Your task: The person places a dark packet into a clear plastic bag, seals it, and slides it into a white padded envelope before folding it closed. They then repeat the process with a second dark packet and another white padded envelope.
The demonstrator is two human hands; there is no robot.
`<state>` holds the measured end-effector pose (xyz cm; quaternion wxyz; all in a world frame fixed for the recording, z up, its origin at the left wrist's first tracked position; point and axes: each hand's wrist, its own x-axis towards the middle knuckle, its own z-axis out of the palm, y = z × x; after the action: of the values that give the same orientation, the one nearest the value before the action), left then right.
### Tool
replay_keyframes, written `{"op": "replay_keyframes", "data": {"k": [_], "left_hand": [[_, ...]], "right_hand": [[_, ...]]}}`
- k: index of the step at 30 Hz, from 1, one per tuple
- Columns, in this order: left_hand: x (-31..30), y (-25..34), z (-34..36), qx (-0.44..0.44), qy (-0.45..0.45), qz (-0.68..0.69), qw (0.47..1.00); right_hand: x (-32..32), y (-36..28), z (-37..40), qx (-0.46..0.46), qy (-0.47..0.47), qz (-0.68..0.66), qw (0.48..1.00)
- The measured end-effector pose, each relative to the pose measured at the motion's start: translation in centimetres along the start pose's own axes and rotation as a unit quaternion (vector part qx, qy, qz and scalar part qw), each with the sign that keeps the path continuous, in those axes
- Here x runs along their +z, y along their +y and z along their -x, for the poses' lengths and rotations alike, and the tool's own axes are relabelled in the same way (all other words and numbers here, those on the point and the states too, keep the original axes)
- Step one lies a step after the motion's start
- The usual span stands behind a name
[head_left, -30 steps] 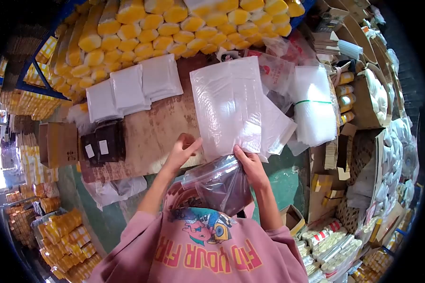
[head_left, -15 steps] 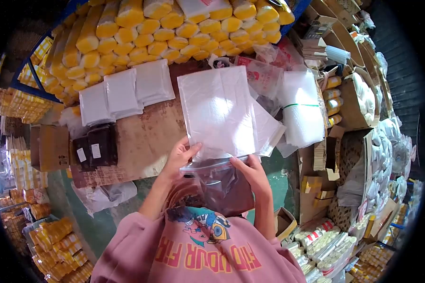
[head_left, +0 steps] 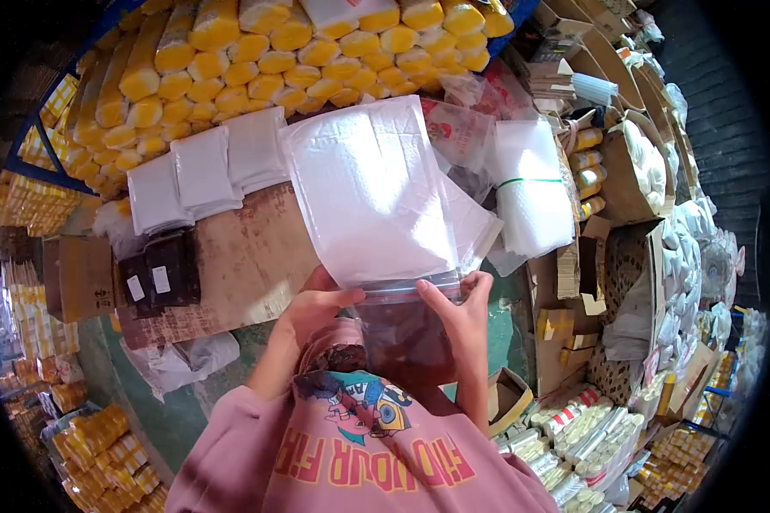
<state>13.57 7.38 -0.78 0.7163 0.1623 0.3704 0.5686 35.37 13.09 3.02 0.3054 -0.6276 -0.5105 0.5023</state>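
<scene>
Taking the hands as the dial's centre, a stack of long white rolls with yellow ends (head_left: 320, 53) is filling 11 to 12 o'clock. A brown wooden tabletop (head_left: 248, 248) is stretching toward 9 o'clock. A glossy white rectangular sheet (head_left: 368, 197) is lying at 12 o'clock. A translucent white plastic bundle (head_left: 535, 218) is resting at 2 o'clock. A clear plastic zip-top bag (head_left: 406, 342) is hanging at 6 o'clock, its mouth meeting the sheet's lower edge; whether that edge is inside, I cannot tell. The left hand (head_left: 315, 309) is pinching the bag's mouth at 9 o'clock, the right hand (head_left: 464, 315) gripping it at 3 o'clock.
</scene>
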Motion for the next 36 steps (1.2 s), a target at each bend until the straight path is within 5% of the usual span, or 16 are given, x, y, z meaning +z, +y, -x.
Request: {"op": "replay_keyframes", "data": {"k": [3,7,11,20,26,29,36], "left_hand": [[1.4,0.5,0.2,0.007,-0.002,0.006,1.0],[2.7,1.1,-0.5,-0.025,0.013,-0.054,0.998],[2.1,0.6,-1.5,-0.054,0.02,-0.145,0.988],[2.4,-1.1,-2.0,-0.012,0.01,-0.048,0.999],[3.4,1.1,-2.6,-0.061,-0.053,-0.152,0.985],[4.0,1.6,-2.7,-0.06,-0.045,-0.173,0.982],[4.0,0.1,-4.1,0.022,0.065,-0.216,0.974]], "right_hand": [[-0.5,-2.4,0.4,0.035,0.005,-0.121,0.992],[-2.3,-0.6,-0.9,0.093,-0.1,-0.222,0.965],[-2.8,0.2,-1.0,0.119,-0.073,-0.326,0.935],[-3.0,0.6,-1.0,0.103,-0.04,-0.332,0.937],[-4.8,-0.3,-2.4,0.171,-0.093,-0.283,0.939],[-5.8,0.1,-4.1,0.127,-0.191,-0.249,0.941],[-3.2,0.8,-4.1,0.114,-0.138,-0.218,0.959]]}}
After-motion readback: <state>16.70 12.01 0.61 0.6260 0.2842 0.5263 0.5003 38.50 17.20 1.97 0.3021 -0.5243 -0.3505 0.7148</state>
